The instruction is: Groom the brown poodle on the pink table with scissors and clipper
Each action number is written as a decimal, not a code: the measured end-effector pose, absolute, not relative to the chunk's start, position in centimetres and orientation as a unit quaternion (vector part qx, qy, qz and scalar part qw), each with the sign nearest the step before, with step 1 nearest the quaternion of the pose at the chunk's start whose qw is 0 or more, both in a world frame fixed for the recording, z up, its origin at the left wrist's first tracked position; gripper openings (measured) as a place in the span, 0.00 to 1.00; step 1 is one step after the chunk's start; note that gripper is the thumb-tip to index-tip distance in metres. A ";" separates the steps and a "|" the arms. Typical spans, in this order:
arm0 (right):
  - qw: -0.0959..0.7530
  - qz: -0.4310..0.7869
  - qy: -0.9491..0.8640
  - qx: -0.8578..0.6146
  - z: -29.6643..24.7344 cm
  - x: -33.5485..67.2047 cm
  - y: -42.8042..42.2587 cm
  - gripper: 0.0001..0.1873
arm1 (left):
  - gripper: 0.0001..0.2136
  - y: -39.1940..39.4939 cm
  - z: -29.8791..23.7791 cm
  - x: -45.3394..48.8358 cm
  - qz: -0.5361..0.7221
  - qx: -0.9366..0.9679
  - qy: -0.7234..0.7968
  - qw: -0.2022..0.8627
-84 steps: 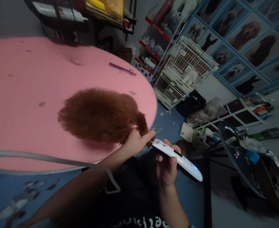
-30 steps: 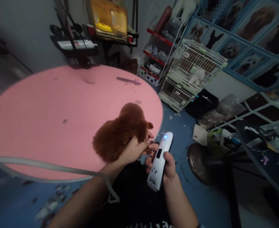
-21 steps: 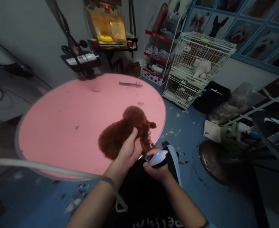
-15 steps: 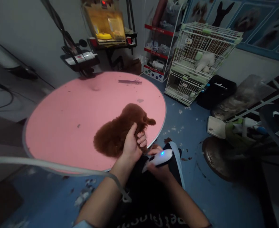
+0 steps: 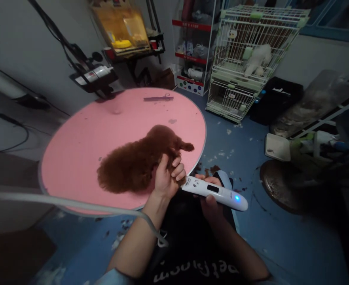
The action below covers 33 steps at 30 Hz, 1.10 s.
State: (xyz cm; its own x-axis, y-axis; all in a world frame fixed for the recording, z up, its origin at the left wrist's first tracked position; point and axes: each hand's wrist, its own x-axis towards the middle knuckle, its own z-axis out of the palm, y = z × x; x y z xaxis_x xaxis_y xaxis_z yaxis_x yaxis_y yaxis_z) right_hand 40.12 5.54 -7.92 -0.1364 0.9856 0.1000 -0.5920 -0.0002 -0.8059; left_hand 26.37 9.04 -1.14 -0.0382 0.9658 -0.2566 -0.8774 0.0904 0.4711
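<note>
A small brown curly-haired dog (image 5: 133,160) lies on the round pink table (image 5: 82,130), near its front right edge. My left hand (image 5: 167,176) is closed around one of the dog's legs at the table edge. A white electric clipper (image 5: 214,192) with a blue light lit is gripped in my right hand (image 5: 208,200). The clipper lies nearly level, its head pointing left at the held leg, just beside my left fingers.
A comb (image 5: 158,98) lies at the table's far edge. A grooming arm with a tool tray (image 5: 93,75) stands behind the table. White wire cages (image 5: 245,59) and a shelf rack (image 5: 192,59) stand at the back right. Hair clippings litter the blue floor (image 5: 269,237). A grey cord (image 5: 73,204) crosses the foreground.
My view rose and pulled back from the table. The dog shifted and my left hand regripped its leg. My right hand turned the clipper from upright to level, head toward the leg.
</note>
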 end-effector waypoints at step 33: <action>0.629 0.552 -0.382 -0.392 -7.4 37.7 3.4 0.25 | 0.15 9.9 -1.6 27.6 0.754 0.100 0.280 0.586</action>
State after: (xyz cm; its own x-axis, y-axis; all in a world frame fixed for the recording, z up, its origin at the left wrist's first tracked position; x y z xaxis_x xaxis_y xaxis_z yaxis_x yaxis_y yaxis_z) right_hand 37.74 3.45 -7.37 0.0988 0.9939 0.0492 -0.3947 0.0845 -0.9149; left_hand 27.60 9.94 -1.57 -0.2934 0.9393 -0.1776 -0.8270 -0.1562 0.5401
